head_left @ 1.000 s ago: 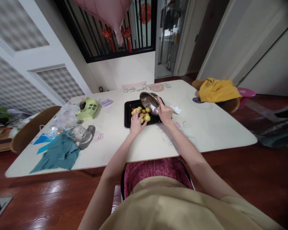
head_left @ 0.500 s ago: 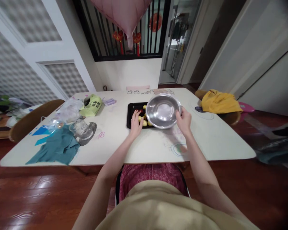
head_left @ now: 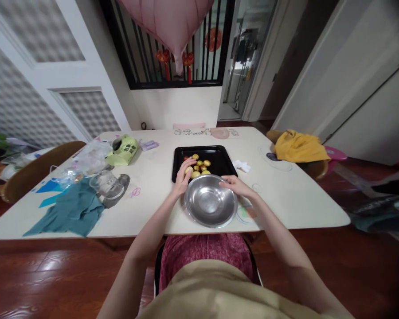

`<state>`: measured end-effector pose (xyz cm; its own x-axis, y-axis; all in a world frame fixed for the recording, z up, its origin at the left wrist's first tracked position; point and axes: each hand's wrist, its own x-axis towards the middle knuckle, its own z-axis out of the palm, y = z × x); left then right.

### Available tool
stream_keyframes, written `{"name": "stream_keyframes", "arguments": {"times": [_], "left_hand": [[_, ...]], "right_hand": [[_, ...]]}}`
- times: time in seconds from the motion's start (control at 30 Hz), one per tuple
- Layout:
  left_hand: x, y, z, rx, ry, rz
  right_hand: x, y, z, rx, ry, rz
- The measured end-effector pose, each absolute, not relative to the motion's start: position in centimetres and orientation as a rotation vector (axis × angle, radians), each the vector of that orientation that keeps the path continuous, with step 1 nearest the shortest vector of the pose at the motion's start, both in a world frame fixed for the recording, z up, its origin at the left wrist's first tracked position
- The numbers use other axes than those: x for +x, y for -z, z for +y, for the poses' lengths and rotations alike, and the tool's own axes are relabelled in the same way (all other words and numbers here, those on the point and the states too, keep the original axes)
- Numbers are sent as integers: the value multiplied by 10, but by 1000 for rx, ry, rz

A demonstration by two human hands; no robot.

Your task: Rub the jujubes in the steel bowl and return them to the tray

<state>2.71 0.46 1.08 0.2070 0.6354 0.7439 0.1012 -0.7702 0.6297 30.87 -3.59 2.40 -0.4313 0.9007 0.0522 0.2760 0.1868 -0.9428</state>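
Note:
A shiny metal bowl (head_left: pixel 209 201) sits near the table's front edge, its inside bare. My right hand (head_left: pixel 240 185) is closed on the bowl's right far rim, thumb toward the inside. Behind the bowl lies a black rectangular tray (head_left: pixel 221 155). Several small round yellow-green pieces of produce (head_left: pixel 199 167), some with brown patches, are in its left front part; their exact kind I cannot make out. My left hand (head_left: pixel 184 176) reaches over the tray's left side with fingers stretched out and slightly curved, against a yellow piece. A reddish piece (head_left: pixel 185 158) shows beyond it.
A crumpled white tissue (head_left: pixel 242 166) lies right of the tray. On the left are a teal cloth (head_left: pixel 71 208), a clear plastic container (head_left: pixel 107 184), a lime-green bag (head_left: pixel 123 150) and clear plastic bags (head_left: pixel 93 155). Yellow fabric (head_left: pixel 297 146) hangs over a chair at right.
My right hand has brought the bowl from above the tray toward me and down to the table's front, uncovering the tray and the tissue. My left hand has stayed at the produce.

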Motion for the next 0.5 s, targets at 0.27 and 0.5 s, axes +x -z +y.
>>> {"name": "stream_keyframes", "arguments": {"times": [0.27,0.5], "left_hand": [[22,-6,14,2145,-1435,457],[16,-2,12,2254,-1310,345]], "right_hand": [[308,-27,12,-1366,-350,-2014],[290,-11,75,-1223,-144,-2317]]}}
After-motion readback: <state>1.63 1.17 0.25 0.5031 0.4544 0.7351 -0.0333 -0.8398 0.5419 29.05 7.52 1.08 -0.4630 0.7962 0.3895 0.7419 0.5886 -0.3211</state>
